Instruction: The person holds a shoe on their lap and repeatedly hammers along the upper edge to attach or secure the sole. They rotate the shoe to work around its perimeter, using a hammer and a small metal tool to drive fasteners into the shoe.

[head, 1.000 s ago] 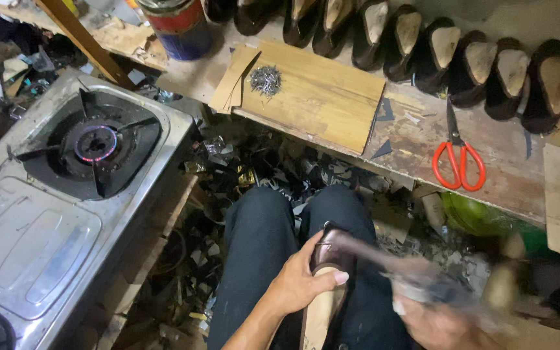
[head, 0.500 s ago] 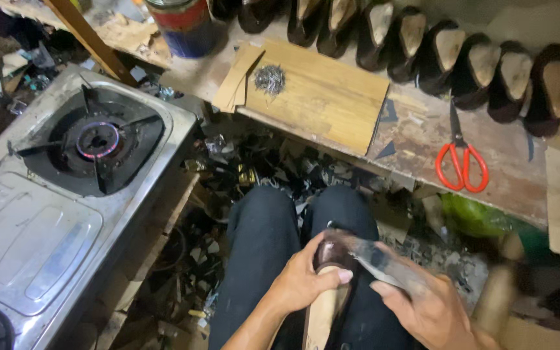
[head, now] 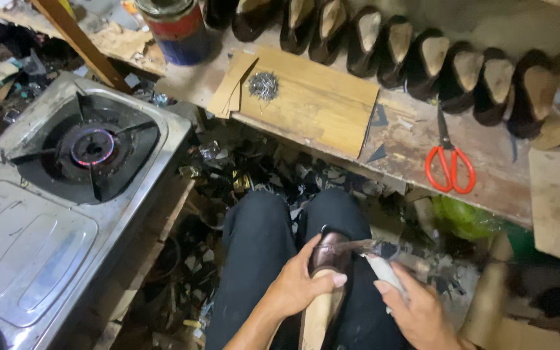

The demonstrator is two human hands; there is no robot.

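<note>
A brown shoe (head: 329,253) with a pale insole facing up rests on my lap, between my dark trouser legs. My left hand (head: 296,285) grips it from the left, thumb across the insole. My right hand (head: 416,311) holds a metal tool (head: 377,253) with a pale handle, and its blurred head touches the shoe's toe edge. A small heap of nails (head: 264,84) lies on a wooden board (head: 312,107) on the workbench ahead.
A row of dark shoes on lasts (head: 422,65) lines the back of the bench. Red-handled scissors (head: 450,162) lie at the bench's right. A lit gas stove (head: 92,146) stands to my left. A can (head: 176,26) stands behind. Scraps litter the floor (head: 254,168).
My right hand has swung the tool in from the lower right onto the shoe's toe. The left hand keeps its grip on the shoe.
</note>
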